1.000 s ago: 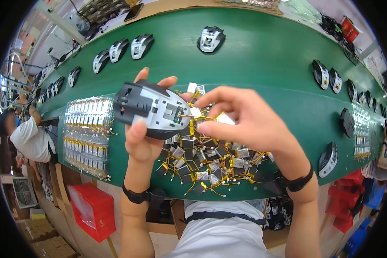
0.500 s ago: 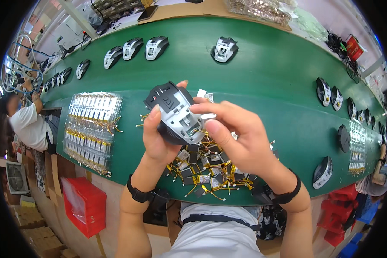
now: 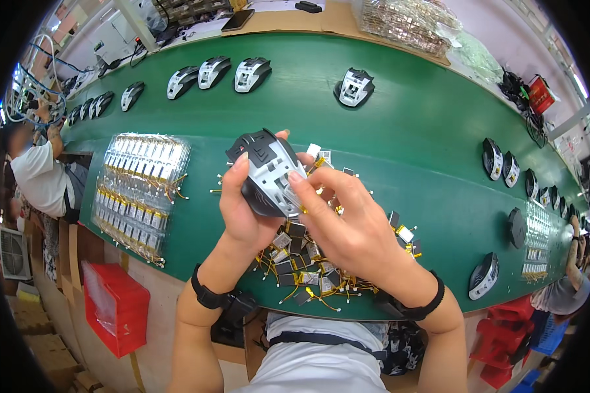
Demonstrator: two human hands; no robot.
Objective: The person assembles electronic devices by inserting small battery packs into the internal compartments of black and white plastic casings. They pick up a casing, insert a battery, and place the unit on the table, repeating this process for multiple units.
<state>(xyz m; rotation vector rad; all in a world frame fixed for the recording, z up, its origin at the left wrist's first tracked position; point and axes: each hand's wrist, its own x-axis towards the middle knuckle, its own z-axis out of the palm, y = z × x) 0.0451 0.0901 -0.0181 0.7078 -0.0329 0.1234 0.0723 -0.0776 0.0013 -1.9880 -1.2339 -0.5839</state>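
Note:
My left hand (image 3: 246,213) is closed around a black and silver-grey computer mouse (image 3: 263,164), held tilted above the table with its opening toward my right side. My right hand (image 3: 351,219) is closed at the mouse's right edge, its thumb pressed into the opening. A small pale piece shows under the thumb, mostly hidden by it. Below both hands lies a loose heap of small battery packs (image 3: 308,265) with yellow tape and thin wires, partly covered by my right hand and forearm.
Clear trays of battery packs (image 3: 141,190) lie at left; another tray (image 3: 536,236) lies far right. More mice stand along the green table (image 3: 426,131), one mouse (image 3: 355,88) behind my hands. A red bin (image 3: 121,308) stands below the left edge. Other people (image 3: 42,173) sit at both ends.
My right thumb has moved from holding a small silver-white battery pack beside the mouse to pressing at the mouse's opening. The pack is now mostly out of sight. The whole view has shifted slightly.

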